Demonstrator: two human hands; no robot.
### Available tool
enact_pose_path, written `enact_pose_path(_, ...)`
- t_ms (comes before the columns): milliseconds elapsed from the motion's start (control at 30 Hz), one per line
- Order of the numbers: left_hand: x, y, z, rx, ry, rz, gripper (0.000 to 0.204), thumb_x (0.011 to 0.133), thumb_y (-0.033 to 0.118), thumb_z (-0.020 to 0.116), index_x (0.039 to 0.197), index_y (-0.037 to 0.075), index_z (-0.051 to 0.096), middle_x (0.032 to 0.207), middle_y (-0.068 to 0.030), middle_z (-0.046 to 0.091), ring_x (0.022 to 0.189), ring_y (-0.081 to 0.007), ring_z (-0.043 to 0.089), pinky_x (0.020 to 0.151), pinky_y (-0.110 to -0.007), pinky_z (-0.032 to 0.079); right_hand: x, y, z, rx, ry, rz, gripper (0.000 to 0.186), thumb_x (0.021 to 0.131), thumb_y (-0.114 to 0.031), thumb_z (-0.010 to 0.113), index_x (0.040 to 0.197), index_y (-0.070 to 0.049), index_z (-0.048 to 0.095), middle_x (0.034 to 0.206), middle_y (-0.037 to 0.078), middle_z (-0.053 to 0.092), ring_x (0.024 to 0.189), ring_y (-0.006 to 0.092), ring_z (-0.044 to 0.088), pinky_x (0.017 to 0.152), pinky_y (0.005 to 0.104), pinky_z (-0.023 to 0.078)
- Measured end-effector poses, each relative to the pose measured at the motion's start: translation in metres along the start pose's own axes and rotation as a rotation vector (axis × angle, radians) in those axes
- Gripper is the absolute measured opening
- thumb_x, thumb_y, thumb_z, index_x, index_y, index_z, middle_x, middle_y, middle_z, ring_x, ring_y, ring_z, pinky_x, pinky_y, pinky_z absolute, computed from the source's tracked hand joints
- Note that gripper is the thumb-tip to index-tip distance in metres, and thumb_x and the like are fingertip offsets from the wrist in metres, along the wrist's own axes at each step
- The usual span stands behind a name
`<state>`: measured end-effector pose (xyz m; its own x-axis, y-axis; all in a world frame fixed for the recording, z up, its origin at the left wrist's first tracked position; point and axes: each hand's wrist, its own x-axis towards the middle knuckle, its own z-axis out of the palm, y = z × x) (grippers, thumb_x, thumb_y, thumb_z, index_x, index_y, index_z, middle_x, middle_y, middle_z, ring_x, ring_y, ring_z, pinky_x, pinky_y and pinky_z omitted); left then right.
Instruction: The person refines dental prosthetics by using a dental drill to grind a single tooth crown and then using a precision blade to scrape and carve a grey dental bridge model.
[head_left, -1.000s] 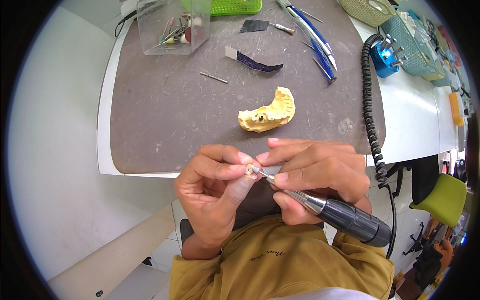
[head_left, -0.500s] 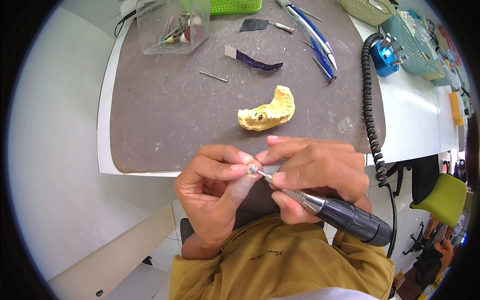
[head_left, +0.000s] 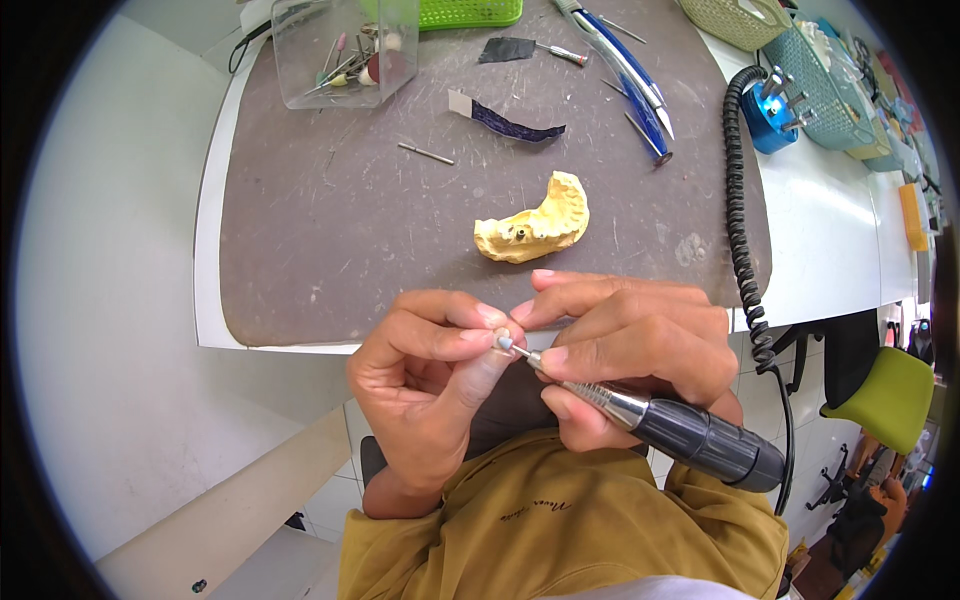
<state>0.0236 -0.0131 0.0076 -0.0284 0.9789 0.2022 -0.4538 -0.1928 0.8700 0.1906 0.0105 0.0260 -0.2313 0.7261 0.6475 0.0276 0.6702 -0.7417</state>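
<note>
Thumb and fingers of my left hand [head_left: 430, 365] pinch a tiny whitish piece [head_left: 499, 334], possibly a dental crown; most of it is hidden by the fingertips. My right hand [head_left: 645, 340] is closed around a black and silver rotary handpiece [head_left: 690, 432], slanted with its tip up to the left. A small pale-blue bit [head_left: 506, 343] on its thin shank touches or nearly touches the piece. The fingertips of both hands meet there. Beyond them a yellow plaster dental model [head_left: 538, 225] lies on the brown mat, with a dark round hole in it.
On the mat [head_left: 330, 220] lie a metal bur [head_left: 426, 153], a dark articulating-paper strip [head_left: 510, 125] and blue-and-white pen-like tools [head_left: 630, 80]. A clear box [head_left: 345, 60] holds mounted bits. A coiled cord [head_left: 738, 200] runs down the right, beside a blue bur stand [head_left: 770, 115].
Both hands keep almost the same pose at the mat's near edge. The bit and the piece have shifted very slightly between the fingertips.
</note>
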Motion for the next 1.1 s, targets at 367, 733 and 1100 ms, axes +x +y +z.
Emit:
enact_pose_path(367, 0.0009, 0.0001, -0.0004, -0.008, -0.006, 0.008, 0.018, 0.079, -0.015, 0.064, 0.087, 0.0, 0.058, 0.097, -0.0157, 0.059, 0.084, -0.0199, 0.066, 0.076, -0.032, 0.057, 0.0001, 0.0018, 0.0004, -0.033, -0.012, 0.005, 0.015, 0.072, -0.007, 0.074, 0.083, -0.004, 0.064, 0.071, 0.011, 0.066, 0.083, 0.0319, 0.071, 0.084, 0.0503, 0.054)
enact_pose_path(733, 0.0012, -0.001, -0.0003, -0.009, -0.01, 0.017, 0.021, 0.078, -0.016, 0.064, 0.088, 0.0, 0.057, 0.097, -0.0153, 0.059, 0.084, -0.0198, 0.066, 0.077, -0.032, 0.057, -0.0023, 0.0022, 0.0006, -0.022, 0.01, 0.009, 0.021, 0.066, -0.002, 0.074, 0.084, -0.002, 0.064, 0.078, 0.014, 0.068, 0.083, 0.0299, 0.07, 0.08, 0.0421, 0.057)
enact_pose_path(1100, 0.0009, -0.0013, 0.0002, -0.019, 0.002, 0.017, 0.021, 0.077, -0.018, 0.063, 0.087, 0.0, 0.058, 0.097, -0.0148, 0.059, 0.084, -0.0193, 0.065, 0.077, -0.031, 0.057, -0.0013, 0.0033, 0.0005, -0.031, -0.016, -0.006, 0.017, 0.072, -0.009, 0.076, 0.082, -0.003, 0.064, 0.07, 0.01, 0.066, 0.084, 0.0328, 0.07, 0.084, 0.0506, 0.054)
